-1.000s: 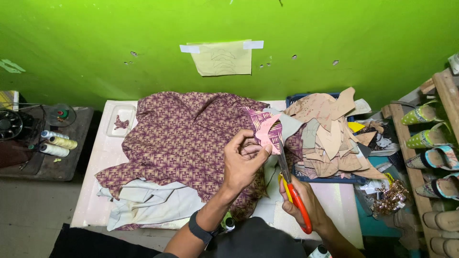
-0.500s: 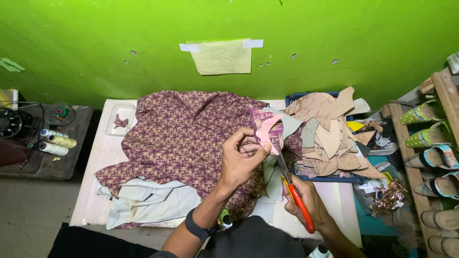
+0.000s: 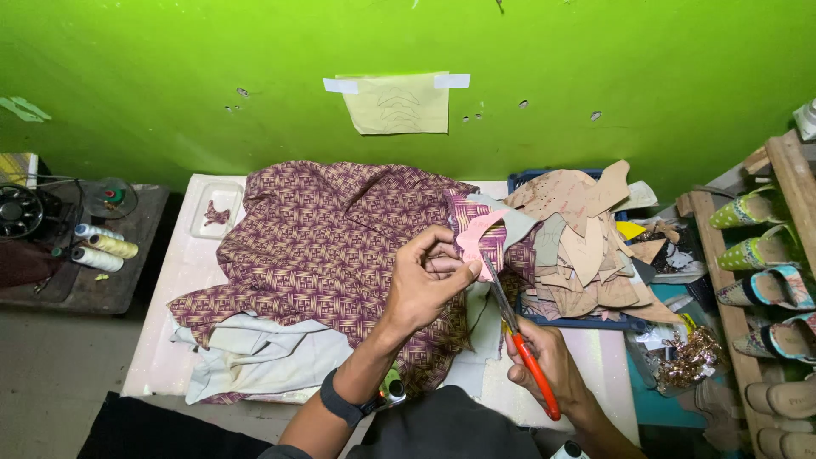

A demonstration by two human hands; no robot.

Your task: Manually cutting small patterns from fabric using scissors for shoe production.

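Observation:
My left hand pinches a pink cut-out pattern piece against a flap of purple woven-print fabric that lies spread over the white table. My right hand grips orange-handled scissors, whose blades point up to the lower edge of the pink piece. A black band sits on my left wrist.
A heap of tan cardboard pattern pieces fills a blue tray at the right. Pale cloth lies under the fabric at the front. Thread spools and a sewing machine stand left. Shoes sit on a wooden rack, right.
My left hand has turned the pink piece and fabric flap slightly. The scissors have crept a little upward along the edge.

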